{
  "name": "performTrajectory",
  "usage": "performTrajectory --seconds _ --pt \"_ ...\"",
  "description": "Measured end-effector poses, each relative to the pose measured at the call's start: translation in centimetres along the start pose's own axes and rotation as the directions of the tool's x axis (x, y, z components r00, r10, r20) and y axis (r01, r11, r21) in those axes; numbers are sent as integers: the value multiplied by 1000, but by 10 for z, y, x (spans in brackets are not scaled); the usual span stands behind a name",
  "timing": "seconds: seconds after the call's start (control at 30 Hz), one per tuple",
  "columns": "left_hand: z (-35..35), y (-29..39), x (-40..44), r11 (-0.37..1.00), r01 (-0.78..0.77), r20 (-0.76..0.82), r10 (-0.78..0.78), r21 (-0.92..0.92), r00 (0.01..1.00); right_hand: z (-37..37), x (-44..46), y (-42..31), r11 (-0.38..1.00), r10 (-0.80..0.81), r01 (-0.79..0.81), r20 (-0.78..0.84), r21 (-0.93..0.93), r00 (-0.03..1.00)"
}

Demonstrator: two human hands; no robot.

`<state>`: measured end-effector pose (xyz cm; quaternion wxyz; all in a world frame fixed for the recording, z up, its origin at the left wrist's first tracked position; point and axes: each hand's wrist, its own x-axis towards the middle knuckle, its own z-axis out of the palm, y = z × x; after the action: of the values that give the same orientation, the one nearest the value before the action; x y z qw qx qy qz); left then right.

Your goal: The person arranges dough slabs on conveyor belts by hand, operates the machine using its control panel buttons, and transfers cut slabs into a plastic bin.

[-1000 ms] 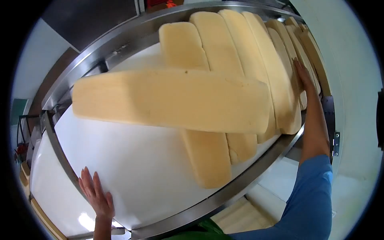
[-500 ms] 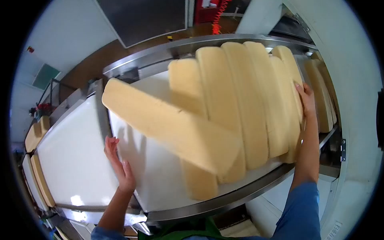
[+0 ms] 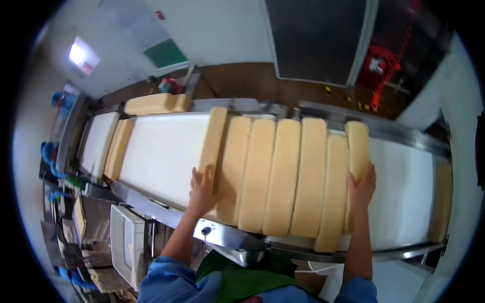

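Several long, pale-yellow slabs with rounded ends, like sponge cake, lie side by side across the white conveyor belt (image 3: 399, 192). The leftmost slab (image 3: 212, 136) is narrow in view, as if tipped on its edge. My left hand (image 3: 203, 193) grips its near part, fingers and thumb bent around it. At the other end of the row, my right hand (image 3: 361, 188) holds the rightmost slab (image 3: 357, 144), thumb on its left side and fingers on its right. The middle slabs (image 3: 283, 177) sit close together between my hands. Both palms are partly hidden from view.
Metal rails (image 3: 424, 141) border the belt. More slabs lie on the left (image 3: 117, 151), at the back left (image 3: 151, 103) and at the far right (image 3: 440, 202). A white crate (image 3: 124, 242) stands below on the left. People in blue caps (image 3: 48, 154) are further left.
The view has swung left. The slab that lay slanting over the others now stands at the row's left end. My left hand has gone from empty to gripping it; my right hand stays at the right end.
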<state>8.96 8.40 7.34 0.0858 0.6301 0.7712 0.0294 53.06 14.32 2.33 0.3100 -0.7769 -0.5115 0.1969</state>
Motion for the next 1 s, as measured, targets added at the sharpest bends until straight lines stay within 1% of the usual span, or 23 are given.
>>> performTrajectory --seconds 0.03,0.07,0.1,0.13,0.17,0.2,0.23,0.27,0.33,0.37,0.4,0.43,0.47,0.5,0.53,0.57,0.6,0.63,0.67,0.73,0.77,0.87,1.0 --pt "15 -31 8 998 -8 -72 3 -64 997 15 -6 -5 966 -151 133 -66 -223 986" --pt "30 -63 15 993 -18 -137 1 -120 991 26 -18 -15 869 -305 234 -99 -437 947" --pt "24 -78 16 979 47 -82 -65 -200 995 35 -36 -38 902 -406 368 -151 -227 901" --pt "16 -88 21 955 107 -26 -119 -278 993 46 -60 -67 891 -450 442 -85 -100 889" --pt "-6 -90 17 907 88 -54 -121 -412 991 55 -88 -98 866 -498 499 -17 26 867" --pt "-5 -111 19 897 111 -71 -156 -428 985 64 -119 -131 869 -492 481 94 120 866" --pt "4 -142 23 733 142 31 -162 -665 986 76 -154 -163 872 -482 443 208 205 851" --pt "11 -170 29 512 169 121 -126 -842 985 95 -186 -189 881 -468 420 273 219 840" --pt "20 -209 35 570 107 66 -93 -815 993 136 -224 -219 870 -490 428 338 244 803" --pt "12 -219 36 875 -30 -109 -26 -484 994 158 -241 -228 882 -439 471 347 -12 829" --pt "31 -222 30 982 -16 -311 -44 -188 950 180 -257 -234 831 -403 494 335 -258 852" --pt "4 -217 22 912 -164 -325 37 -375 945 203 -264 -226 783 -502 544 209 -302 839" --pt "0 -212 19 851 -166 -223 59 -499 973 224 -261 -214 733 -600 590 88 -337 795" --pt "-30 -199 3 959 -179 -131 153 -220 979 239 -256 -202 733 -583 560 66 -385 810" --pt "-34 -198 -2 975 -198 -97 188 -106 977 252 -255 -209 727 -572 532 47 -433 819" --pt "11 -210 13 969 -225 -200 202 -100 959 231 -260 -259 659 -253 407 323 -632 912" --pt "28 -216 19 942 -244 -263 181 -232 948 279 -213 -173 419 -900 786 -89 -455 428" --pt "37 -229 24 946 -252 -316 180 -204 932 263 -231 -219 583 -448 507 269 -634 852" --pt "37 -241 24 949 -262 -362 186 -175 914 267 -226 -230 631 -403 464 249 -622 881" --pt "9 -285 14 937 -283 -247 230 -206 941 300 -219 -254 700 -530 542 169 -465 831" --pt "5 -307 12 950 -225 -267 165 -215 950 318 -219 -271 705 -564 577 167 -413 809" --pt "3 -342 21 951 -213 -303 139 -225 943 361 -220 -306 697 -616 637 180 -330 767" --pt "-13 -373 13 918 -146 -275 43 -369 961 396 -221 -333 680 -645 676 208 -284 736"
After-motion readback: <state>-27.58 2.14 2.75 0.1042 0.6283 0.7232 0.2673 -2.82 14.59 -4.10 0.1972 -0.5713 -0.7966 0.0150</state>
